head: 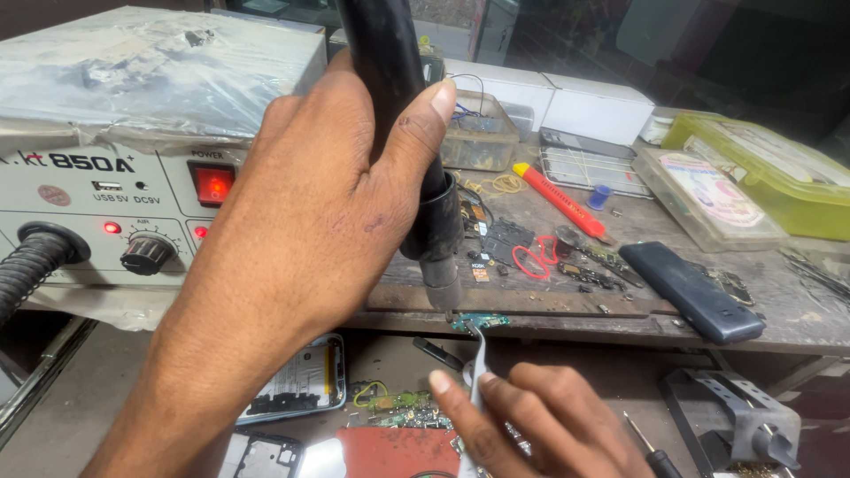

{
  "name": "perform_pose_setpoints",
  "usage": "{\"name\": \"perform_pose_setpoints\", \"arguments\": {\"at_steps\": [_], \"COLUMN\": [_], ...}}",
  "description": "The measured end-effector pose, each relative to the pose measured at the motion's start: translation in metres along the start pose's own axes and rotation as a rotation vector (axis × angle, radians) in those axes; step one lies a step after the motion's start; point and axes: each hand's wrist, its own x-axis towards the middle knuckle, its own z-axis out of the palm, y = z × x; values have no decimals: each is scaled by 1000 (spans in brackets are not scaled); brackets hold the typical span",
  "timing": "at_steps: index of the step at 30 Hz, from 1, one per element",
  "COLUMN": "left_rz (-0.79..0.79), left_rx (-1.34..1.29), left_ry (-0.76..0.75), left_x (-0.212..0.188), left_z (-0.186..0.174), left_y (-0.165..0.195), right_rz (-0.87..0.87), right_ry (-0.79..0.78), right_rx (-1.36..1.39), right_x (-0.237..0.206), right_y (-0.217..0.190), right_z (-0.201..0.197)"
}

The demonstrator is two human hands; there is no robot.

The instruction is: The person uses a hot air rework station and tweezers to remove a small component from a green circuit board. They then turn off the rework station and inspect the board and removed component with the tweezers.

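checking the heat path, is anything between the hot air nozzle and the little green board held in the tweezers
Nothing visible. The nozzle in the left hand points down just above the green board, which the tweezers in the right hand hold at the bench edge; only open air separates them.

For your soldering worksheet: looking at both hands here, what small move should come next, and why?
Probably hold the small green circuit board steady. The left hand points the black hot-air nozzle just above it, and the right hand grips it with tweezers at the bench edge, where it could slip.
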Motion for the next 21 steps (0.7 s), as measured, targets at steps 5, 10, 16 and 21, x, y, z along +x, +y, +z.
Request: {"name": "perform_pose_setpoints", "arguments": {"at_steps": [5,10,16,21], "left_rz": [60,-103,-73,-29], "left_rx": [-4,24,18,-17], "left_ry": [27,-15,18,11], "left_x": [1,4,6,8], "left_z": [-3,-5,-7,-7], "left_y": [3,8,12,5], "right_rz": [-31,-37,-25,44], "right_ry": [131,81,153,230], "right_rx": [-6,-48,-124,-142], "right_x": [7,10,20,25], "right_y": [-10,-23,-32,-40], "right_z": [19,34,46,55]}}
